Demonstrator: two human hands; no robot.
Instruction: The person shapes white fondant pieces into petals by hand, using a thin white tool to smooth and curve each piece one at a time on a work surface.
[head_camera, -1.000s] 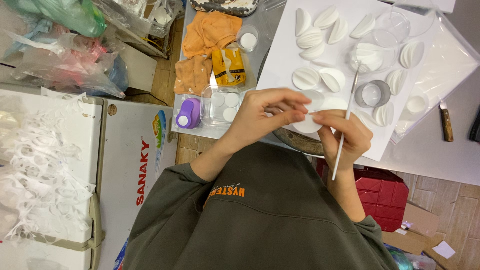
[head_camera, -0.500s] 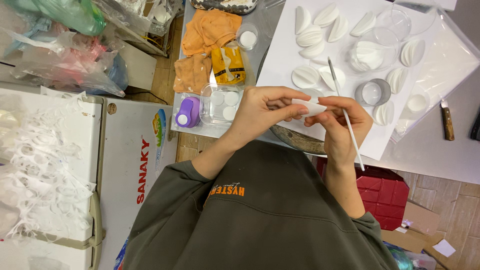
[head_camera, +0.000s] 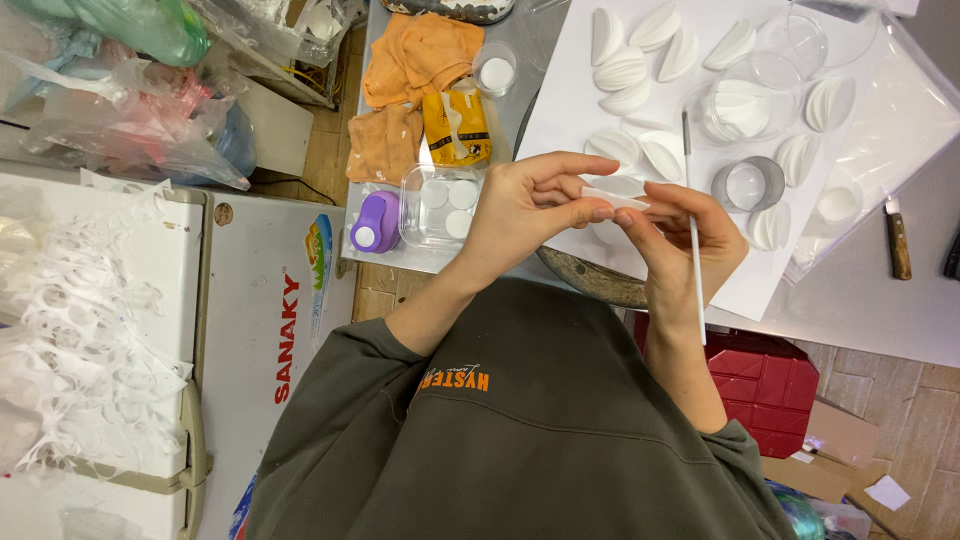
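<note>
So we're looking straight down here, and both our hands are up over the near edge of the white sheet (head_camera: 570, 110) on the worktop (head_camera: 880, 310). Our left hand (head_camera: 525, 215) is closed in a pinch on a small white folded piece (head_camera: 612, 196), thumb and fingers clamped on it, and our right hand (head_camera: 690, 245) touches the same piece at its fingertips while also gripping a thin white stick (head_camera: 693, 230) that runs upright past the knuckles. Scattered on the sheet beyond are lots more white folded shells (head_camera: 622, 72), a clear cup (head_camera: 745, 95) and a metal ring (head_camera: 748, 184). Off to the left sit a clear box of white discs (head_camera: 440, 205), a purple punch (head_camera: 376, 222) just beside it, and some orange cloths (head_camera: 410, 60). A knife (head_camera: 897, 240) lies well apart on the right.
</note>
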